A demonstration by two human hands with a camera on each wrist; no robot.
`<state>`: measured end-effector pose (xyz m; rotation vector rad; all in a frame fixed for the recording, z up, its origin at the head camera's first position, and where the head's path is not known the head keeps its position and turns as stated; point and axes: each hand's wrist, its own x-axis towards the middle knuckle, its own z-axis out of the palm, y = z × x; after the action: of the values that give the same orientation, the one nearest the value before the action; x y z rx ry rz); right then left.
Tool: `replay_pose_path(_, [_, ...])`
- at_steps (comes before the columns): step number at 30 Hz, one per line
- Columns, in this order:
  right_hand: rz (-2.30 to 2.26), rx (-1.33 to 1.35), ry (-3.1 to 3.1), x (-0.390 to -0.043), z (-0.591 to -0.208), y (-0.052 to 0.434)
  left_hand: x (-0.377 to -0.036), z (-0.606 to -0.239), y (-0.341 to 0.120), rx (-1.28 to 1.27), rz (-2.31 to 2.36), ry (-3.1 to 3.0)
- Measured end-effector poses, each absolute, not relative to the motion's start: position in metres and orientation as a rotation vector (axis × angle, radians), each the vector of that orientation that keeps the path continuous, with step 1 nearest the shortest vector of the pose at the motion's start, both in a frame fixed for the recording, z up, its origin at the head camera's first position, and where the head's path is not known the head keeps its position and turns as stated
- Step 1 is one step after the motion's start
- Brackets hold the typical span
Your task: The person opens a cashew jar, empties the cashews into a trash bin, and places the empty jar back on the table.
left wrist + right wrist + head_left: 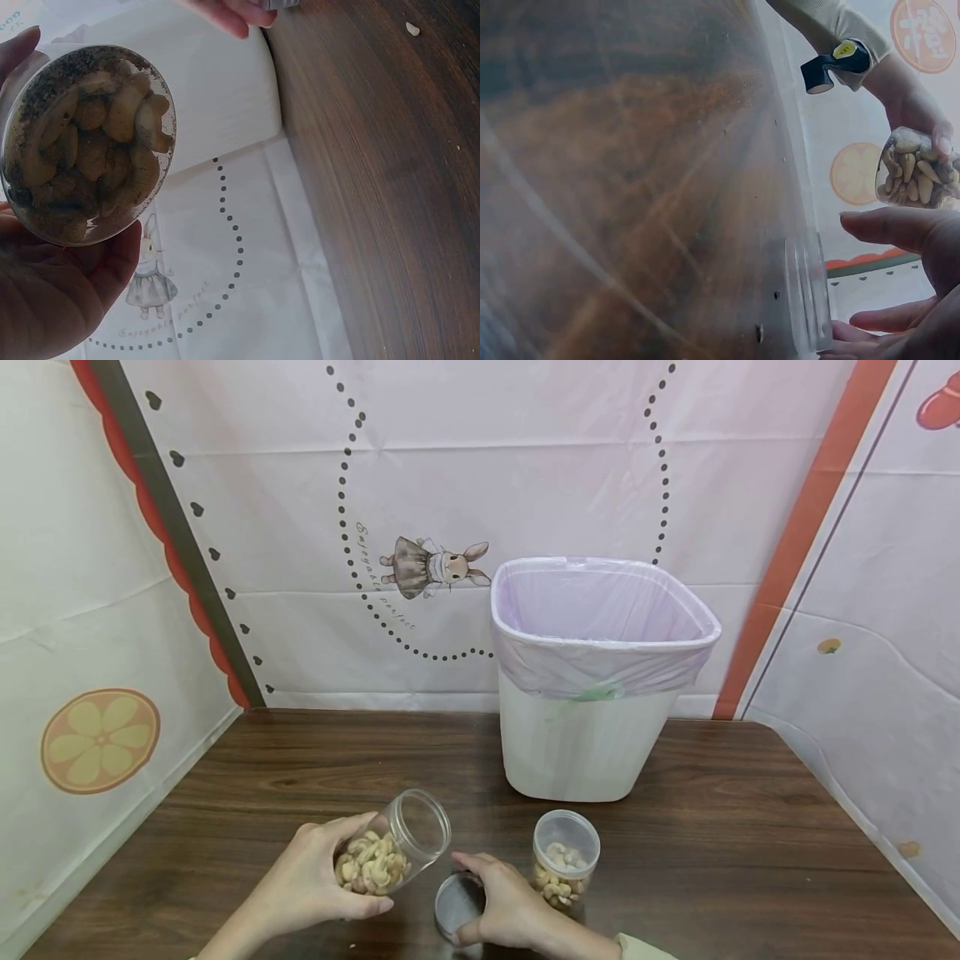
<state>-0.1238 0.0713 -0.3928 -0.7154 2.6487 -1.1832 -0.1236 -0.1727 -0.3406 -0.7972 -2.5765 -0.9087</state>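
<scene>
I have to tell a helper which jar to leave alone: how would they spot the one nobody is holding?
Find the white bin on the table. Just in front stands a small clear jar, upright, open, with few cashews. The other jar is tilted in the left hand.

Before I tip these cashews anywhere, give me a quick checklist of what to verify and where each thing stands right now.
1. Grip on the tilted jar: left hand wraps its base, mouth pointing away. Ok.
2. Its mouth uncapped: no lid on it in the head view. Ok.
3. Second jar ready to receive: upright on the table, open top, cashews inside. Ok.
4. Lid out of the way: flat on the table under the right hand, between the two jars. Ok.
5. Room left in the second jar: cannot tell.
6. Spills: one stray cashew piece lies on the table. Not ok.
</scene>
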Motion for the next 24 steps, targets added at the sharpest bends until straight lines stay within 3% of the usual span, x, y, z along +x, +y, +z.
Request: replay_pose_path(24, [-1.418,-0.772,2.421,-0.109,-0.367,0.081,-0.123,-0.338,-0.175,-0.786,-0.96,-2.575])
